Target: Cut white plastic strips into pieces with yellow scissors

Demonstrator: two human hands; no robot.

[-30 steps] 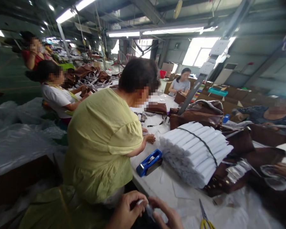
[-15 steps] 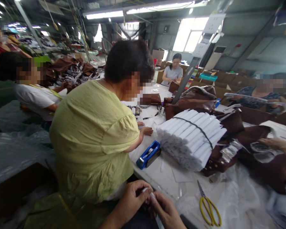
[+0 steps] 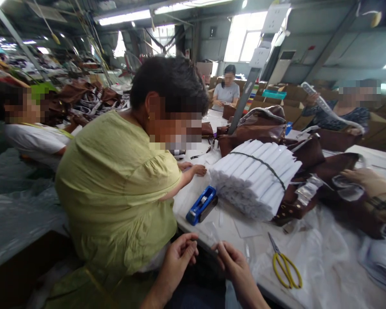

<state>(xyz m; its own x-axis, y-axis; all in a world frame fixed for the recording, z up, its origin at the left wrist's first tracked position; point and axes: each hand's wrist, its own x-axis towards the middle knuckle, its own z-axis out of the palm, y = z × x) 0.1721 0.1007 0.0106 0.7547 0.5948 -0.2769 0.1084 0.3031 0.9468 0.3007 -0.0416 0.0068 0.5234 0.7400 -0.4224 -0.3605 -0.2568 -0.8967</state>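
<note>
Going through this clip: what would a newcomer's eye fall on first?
Probably the co-worker in the yellow-green top, left of centre, leaning over the white table. Next, the strapped bundle of white rolls on it, beside a blue tape dispenser. At bottom centre, the wearer's left hand and right hand are apart.
</note>
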